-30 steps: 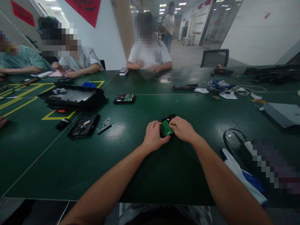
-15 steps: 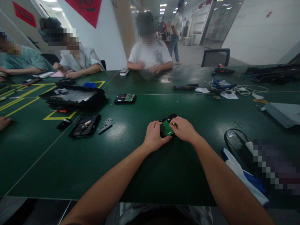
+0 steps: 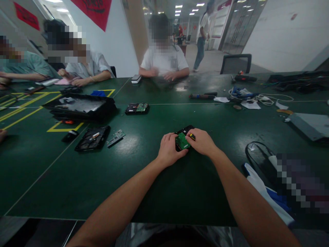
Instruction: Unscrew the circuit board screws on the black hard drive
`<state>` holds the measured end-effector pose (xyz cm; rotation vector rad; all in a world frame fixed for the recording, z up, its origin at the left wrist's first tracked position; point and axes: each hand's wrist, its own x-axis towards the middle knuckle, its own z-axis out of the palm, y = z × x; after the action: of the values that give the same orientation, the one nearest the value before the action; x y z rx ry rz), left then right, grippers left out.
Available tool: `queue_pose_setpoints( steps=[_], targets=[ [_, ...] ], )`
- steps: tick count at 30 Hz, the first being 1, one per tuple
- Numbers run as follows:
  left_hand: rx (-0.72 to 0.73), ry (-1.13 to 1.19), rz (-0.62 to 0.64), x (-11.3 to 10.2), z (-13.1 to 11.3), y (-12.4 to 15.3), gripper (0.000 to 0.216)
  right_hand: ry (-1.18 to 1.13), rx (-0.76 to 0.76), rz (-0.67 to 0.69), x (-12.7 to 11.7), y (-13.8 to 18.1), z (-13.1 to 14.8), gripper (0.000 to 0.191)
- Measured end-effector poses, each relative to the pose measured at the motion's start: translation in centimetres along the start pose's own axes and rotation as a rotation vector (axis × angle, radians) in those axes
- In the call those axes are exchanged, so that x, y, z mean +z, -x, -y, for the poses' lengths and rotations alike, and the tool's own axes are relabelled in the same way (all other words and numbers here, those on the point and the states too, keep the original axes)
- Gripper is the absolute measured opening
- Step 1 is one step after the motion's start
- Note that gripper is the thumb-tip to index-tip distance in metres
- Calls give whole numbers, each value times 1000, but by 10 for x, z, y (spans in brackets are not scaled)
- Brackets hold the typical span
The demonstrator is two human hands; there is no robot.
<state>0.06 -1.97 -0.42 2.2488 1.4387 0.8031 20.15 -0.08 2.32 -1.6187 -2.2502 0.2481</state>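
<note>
A hard drive [image 3: 182, 141] with a green circuit board facing up lies on the green table in front of me. My left hand [image 3: 169, 147] grips it along its left and near edges, with the thumb across the near side. My right hand [image 3: 202, 142] is closed on a small yellow-and-black screwdriver [image 3: 192, 137] above the drive's right side. Its tip is hidden behind my fingers. Farther off to the left lies another hard drive [image 3: 137, 108].
On the left are a black tray [image 3: 82, 104], a black plastic housing [image 3: 93, 138] and a loose circuit board [image 3: 116, 138]. To the right lie a glove [image 3: 264, 192], a grey metal box [image 3: 309, 125] and a white cable [image 3: 276, 98]. Several people sit around the table [image 3: 159, 192].
Both my hands and the hard drive stay practically in place. In the background, a standing person has moved to the right.
</note>
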Motion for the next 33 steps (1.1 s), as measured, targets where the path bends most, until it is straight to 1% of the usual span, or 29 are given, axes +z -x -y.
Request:
queue_pose_setpoints(
  steps=[12, 19, 33],
  targets=[
    [4, 2, 5, -1, 0, 0, 69, 17, -14, -2, 2, 0, 0, 15],
    [-2, -13, -6, 2, 3, -1, 69, 41, -9, -7, 3, 0, 0, 16],
    [-3, -20, -1, 0, -1, 0, 70, -3, -17, -46, 4, 0, -2, 14]
  ],
)
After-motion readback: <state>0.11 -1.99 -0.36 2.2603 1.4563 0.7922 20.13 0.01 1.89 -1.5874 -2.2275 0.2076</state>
